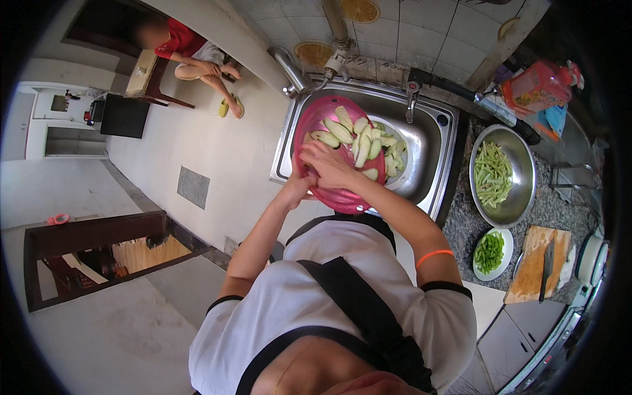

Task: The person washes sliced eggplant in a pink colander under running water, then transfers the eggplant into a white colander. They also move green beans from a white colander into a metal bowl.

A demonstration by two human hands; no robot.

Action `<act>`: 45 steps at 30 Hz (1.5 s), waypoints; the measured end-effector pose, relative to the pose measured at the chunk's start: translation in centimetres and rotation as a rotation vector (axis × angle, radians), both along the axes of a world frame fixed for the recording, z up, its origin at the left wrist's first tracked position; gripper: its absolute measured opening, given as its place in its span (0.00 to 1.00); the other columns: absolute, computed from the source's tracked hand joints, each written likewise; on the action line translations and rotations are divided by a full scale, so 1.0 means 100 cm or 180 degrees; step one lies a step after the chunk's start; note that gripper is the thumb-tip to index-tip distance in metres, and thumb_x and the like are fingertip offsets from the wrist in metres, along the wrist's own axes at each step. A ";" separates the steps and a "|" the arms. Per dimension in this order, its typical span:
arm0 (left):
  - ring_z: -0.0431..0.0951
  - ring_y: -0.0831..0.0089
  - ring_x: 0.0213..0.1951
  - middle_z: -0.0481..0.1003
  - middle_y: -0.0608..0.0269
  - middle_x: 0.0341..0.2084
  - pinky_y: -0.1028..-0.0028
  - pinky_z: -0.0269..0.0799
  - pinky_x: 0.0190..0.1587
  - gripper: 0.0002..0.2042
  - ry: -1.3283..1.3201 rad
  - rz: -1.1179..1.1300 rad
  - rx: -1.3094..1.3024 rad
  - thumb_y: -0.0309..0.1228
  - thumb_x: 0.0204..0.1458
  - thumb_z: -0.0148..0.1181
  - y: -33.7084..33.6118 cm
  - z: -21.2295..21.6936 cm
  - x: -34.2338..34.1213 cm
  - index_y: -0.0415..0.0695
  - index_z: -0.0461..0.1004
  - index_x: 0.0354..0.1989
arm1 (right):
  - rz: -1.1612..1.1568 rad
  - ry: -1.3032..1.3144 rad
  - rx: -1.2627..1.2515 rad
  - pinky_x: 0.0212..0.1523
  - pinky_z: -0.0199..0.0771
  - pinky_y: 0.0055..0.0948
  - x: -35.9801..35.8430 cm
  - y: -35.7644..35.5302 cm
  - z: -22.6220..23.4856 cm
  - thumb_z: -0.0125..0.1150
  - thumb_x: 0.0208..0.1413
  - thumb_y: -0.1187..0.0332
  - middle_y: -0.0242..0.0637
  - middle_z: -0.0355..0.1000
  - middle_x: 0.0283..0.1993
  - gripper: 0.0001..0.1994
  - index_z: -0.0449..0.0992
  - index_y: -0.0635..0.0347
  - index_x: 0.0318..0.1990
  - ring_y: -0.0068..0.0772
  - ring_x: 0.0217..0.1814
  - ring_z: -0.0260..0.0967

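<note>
A pink plastic basin [356,198] tilts over the left part of the sink, with pale green-edged vegetable slices [338,130] inside and at its right rim. My left hand [298,186] is closed on the basin's near left side. Inside the basin, my right hand [327,164] lies against the left wall, fingers apart and slightly bent; their tips are partly hidden. Below the basin's right rim, a white dish [407,170] in the sink holds more slices [394,158], and the basin covers part of it.
The steel sink [429,158] has a faucet [411,99] behind it. On the right counter are a steel bowl [526,178] of cut green strips, a plate [505,260] of chopped greens, and a cutting board [526,280] with a knife [547,270]. A person [191,49] sits at far left.
</note>
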State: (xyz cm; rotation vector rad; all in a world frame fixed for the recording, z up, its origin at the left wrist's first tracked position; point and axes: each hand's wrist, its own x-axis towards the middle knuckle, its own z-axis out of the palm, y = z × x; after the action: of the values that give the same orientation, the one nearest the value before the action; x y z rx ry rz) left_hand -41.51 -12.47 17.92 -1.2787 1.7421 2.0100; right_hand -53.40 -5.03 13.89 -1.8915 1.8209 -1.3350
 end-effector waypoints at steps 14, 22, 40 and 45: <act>0.70 0.69 0.35 0.60 0.57 0.45 0.62 0.74 0.30 0.39 0.0021 0.0294 -0.0367 0.18 0.41 0.41 -0.010 0.010 -0.002 0.65 0.32 0.59 | -0.0770 0.1714 0.1053 0.62 0.32 0.46 -0.056 -0.019 -0.088 0.55 0.39 0.61 0.36 0.61 0.49 0.16 0.71 0.50 0.39 0.36 0.61 0.47; 0.59 0.55 0.51 0.54 0.45 0.51 0.63 0.61 0.48 0.36 0.0633 0.0291 -0.1012 0.16 0.39 0.42 -0.026 -0.047 -0.001 0.41 0.33 0.59 | -0.0770 0.1816 0.1695 0.61 0.30 0.51 -0.061 0.011 -0.096 0.55 0.39 0.59 0.37 0.60 0.50 0.16 0.70 0.50 0.39 0.40 0.62 0.44; 0.54 0.48 0.54 0.52 0.39 0.51 0.66 0.48 0.57 0.35 0.1139 -0.0484 -0.2818 0.16 0.38 0.43 -0.014 -0.073 -0.018 0.34 0.36 0.58 | -0.0690 0.0782 0.2193 0.60 0.26 0.55 -0.027 0.026 -0.071 0.55 0.41 0.55 0.43 0.58 0.51 0.22 0.68 0.48 0.46 0.45 0.62 0.42; 0.57 0.49 0.52 0.55 0.38 0.50 0.65 0.51 0.56 0.34 0.1266 -0.0608 -0.2766 0.17 0.39 0.43 -0.021 -0.061 -0.022 0.34 0.38 0.58 | -0.0417 0.1350 0.1944 0.61 0.29 0.52 -0.027 0.025 -0.093 0.55 0.37 0.61 0.41 0.58 0.52 0.20 0.69 0.49 0.44 0.46 0.62 0.42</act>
State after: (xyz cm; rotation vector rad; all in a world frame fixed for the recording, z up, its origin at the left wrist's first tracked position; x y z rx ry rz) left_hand -43.73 -14.62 11.83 -0.8241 2.9861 1.4842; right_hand -56.13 -2.54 4.56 -1.8031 2.2360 -0.3199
